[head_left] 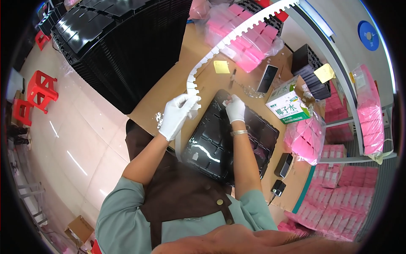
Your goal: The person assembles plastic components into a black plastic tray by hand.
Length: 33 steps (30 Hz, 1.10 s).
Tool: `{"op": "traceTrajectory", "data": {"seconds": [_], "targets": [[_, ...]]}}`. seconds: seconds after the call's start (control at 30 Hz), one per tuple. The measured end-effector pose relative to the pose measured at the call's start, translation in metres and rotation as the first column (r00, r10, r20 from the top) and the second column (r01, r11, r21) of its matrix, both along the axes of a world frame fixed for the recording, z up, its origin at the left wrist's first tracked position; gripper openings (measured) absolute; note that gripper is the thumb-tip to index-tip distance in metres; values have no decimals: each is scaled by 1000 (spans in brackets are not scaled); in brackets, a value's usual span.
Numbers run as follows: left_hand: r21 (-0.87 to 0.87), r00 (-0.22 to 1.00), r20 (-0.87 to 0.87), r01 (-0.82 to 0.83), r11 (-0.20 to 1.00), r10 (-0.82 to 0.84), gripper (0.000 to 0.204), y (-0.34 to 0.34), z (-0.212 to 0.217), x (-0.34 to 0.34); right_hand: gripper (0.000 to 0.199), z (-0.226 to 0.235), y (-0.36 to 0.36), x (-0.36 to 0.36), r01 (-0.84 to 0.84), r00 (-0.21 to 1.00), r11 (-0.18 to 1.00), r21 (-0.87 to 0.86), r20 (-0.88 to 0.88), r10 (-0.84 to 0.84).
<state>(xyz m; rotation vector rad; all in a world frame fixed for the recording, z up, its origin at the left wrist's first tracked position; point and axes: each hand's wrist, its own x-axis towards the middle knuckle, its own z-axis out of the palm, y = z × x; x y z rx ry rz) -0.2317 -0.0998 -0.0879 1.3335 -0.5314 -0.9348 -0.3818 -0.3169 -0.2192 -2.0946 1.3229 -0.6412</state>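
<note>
My left hand (176, 117), in a white glove, pinches a long white strip (210, 53) with a notched edge. The strip curves up from my fingers toward the top right, and a paler length hangs below the hand beside the tray. A shiny black plastic tray (211, 139) with molded compartments lies on the table in front of me. Over its far part is my gloved right hand (235, 110), fingers drawn together. Whatever they hold, if anything, is too small to make out. Small white scraps (159, 120) lie left of my left hand.
Tall stacked black trays (127, 55) rise at the far left. Bagged pink packs (245, 38) sit at the back. A phone (267, 79), a white-and-green carton (287, 106) and a black device (283, 165) line the right side. Red stools (42, 91) stand on the floor.
</note>
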Motion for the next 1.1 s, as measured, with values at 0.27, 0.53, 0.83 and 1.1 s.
{"op": "traceTrajectory", "data": {"seconds": [0.27,0.53,0.83,1.1], "targets": [[10,1000,9,22,1000,-22,24,1,-1,0,11,-15,-6,-9,17,987,1000,12,159,-19],[30,997,71,25,999,-27,23,-1,-29,15,13,61,137,-45,-212,967,839,502,232,105],[-129,997,45,-56,990,62,30,-17,-50,19,12,47,202,-55,-498,860,821,279,32,510],[-108,742,628,-215,971,234,23,29,-90,21,14,43,216,-43,-345,933,930,124,-63,355]]}}
